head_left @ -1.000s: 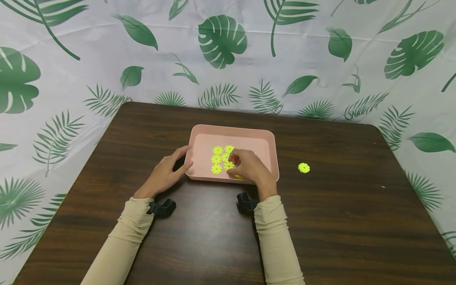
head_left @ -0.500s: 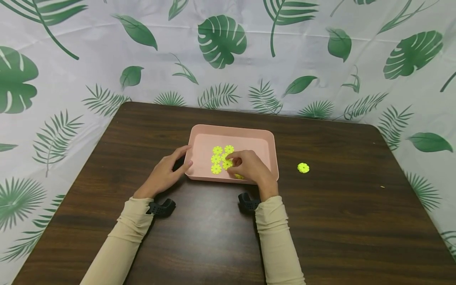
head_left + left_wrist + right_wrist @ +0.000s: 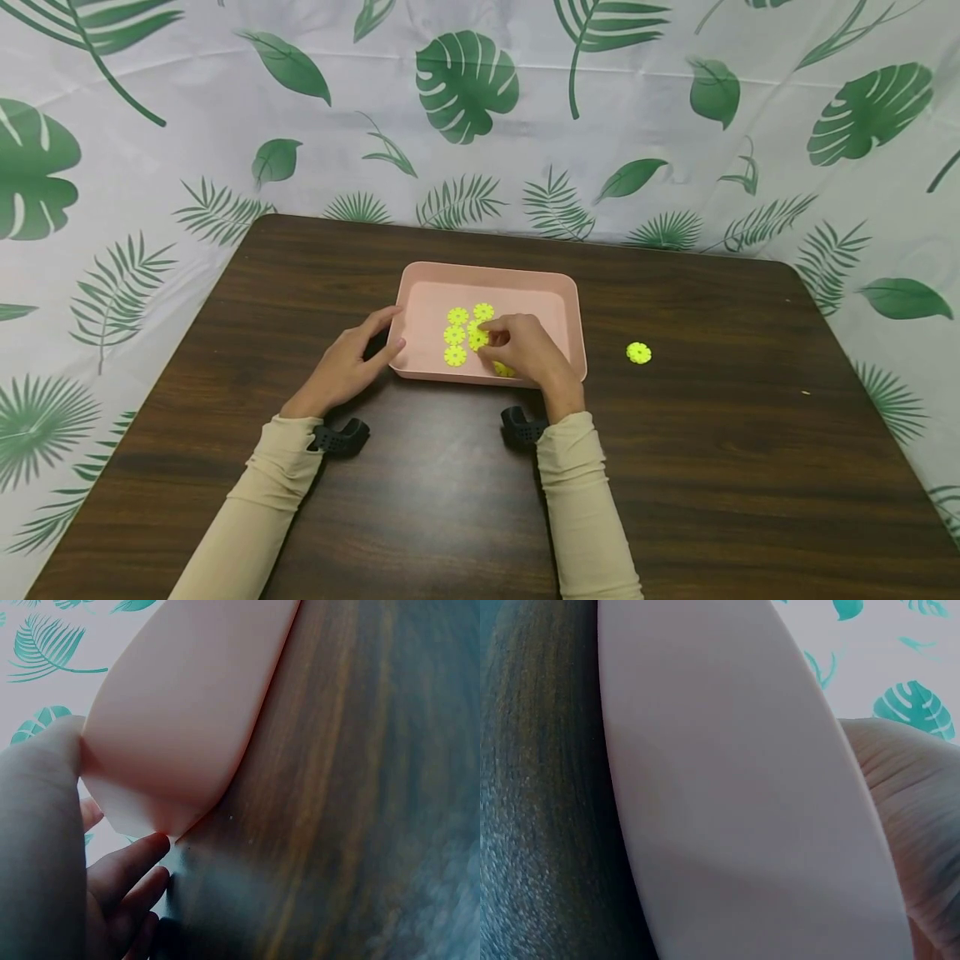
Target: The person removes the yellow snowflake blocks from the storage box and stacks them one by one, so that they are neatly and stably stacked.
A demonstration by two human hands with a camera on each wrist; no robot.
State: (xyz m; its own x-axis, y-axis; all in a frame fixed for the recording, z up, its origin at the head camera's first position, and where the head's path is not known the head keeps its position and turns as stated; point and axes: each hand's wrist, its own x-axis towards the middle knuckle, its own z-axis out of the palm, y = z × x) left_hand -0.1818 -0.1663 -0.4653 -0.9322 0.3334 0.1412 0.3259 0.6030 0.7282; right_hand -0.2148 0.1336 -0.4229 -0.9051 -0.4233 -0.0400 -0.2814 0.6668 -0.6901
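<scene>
A shallow pink tray (image 3: 525, 292) lies on the table with several yellow notched discs (image 3: 455, 356) grouped on its floor. My left hand (image 3: 345, 360) grips the tray's left end, and in the left wrist view its fingers (image 3: 131, 870) touch the outer wall at the corner. Over the tray, the bent thumb and forefinger of my right hand (image 3: 528, 350) hold a yellow notched disc (image 3: 477, 340) by its edges. Another disc (image 3: 504, 369) shows partly beneath that hand. In the right wrist view the tray's wall (image 3: 735, 772) hides the fingertips.
One more yellow notched disc (image 3: 639, 353) lies on the dark wooden table (image 3: 712, 433), right of the tray. A leaf-patterned cloth (image 3: 465, 183) hangs behind the table's far edge.
My right thumb and forefinger have slid the held disc slightly away from me, and the disc at the top of that column has shifted a little farther too. The left hand stays put.
</scene>
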